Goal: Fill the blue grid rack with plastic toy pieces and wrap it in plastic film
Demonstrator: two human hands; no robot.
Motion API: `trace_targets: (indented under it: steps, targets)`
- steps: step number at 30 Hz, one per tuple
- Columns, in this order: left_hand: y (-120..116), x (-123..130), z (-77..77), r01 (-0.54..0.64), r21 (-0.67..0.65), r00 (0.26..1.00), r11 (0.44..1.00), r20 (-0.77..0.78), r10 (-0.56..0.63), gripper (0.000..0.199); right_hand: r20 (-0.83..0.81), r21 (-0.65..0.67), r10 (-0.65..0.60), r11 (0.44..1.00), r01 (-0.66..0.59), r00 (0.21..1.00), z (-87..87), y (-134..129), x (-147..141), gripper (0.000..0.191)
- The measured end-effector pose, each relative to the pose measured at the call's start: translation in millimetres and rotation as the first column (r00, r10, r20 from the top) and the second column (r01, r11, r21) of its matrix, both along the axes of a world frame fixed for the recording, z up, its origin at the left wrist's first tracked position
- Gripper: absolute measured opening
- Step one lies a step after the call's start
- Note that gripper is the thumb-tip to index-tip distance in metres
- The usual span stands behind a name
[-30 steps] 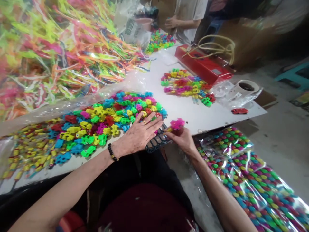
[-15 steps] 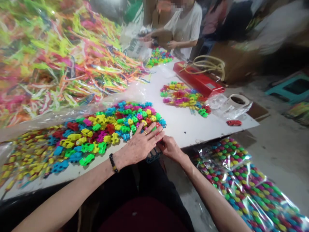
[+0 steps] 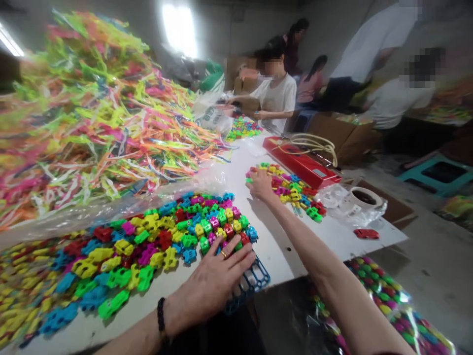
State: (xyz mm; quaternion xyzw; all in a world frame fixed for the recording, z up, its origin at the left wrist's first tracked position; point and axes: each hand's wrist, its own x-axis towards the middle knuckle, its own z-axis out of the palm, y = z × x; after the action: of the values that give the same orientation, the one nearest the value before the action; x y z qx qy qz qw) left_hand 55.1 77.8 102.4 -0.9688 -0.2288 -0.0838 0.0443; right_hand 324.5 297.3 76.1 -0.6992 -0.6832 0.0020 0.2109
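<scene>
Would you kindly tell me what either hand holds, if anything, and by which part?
The left hand lies over the blue rack, without visible grip; whether the right hand, at the toy pile, holds anything cannot be told.

Workshop, small plastic goods. White table (image 3: 240, 158), loose heaps of bright toy pieces (image 3: 127, 246); tall mound of coloured strips (image 3: 121, 118) alongside. On same table: red case (image 3: 301, 162), white roll (image 3: 360, 206) with clear wrapping. Below: clear packs (image 3: 380, 291) filled in rows. Beyond: cardboard box (image 3: 345, 138); several people (image 3: 373, 44), one in a white top (image 3: 281, 96) at the far end. Stool (image 3: 414, 173), grey floor (image 3: 439, 246), strip light (image 3: 10, 40).
</scene>
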Motion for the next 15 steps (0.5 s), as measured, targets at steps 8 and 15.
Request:
trace_targets:
  steps: [8,15]
  targets:
    - [10,3,-8.8,0.026,0.26,0.996,0.965,0.071,-0.046,0.049,0.12,-0.213,-0.108,0.968,0.132,0.987,-13.9,62,-3,0.059]
    - [16,3,-15.9,0.02,0.369,0.982,0.929,0.166,-0.087,0.039,0.132,-0.257,0.07,0.966,-0.034,0.989,-26.3,-15,-1,0.056]
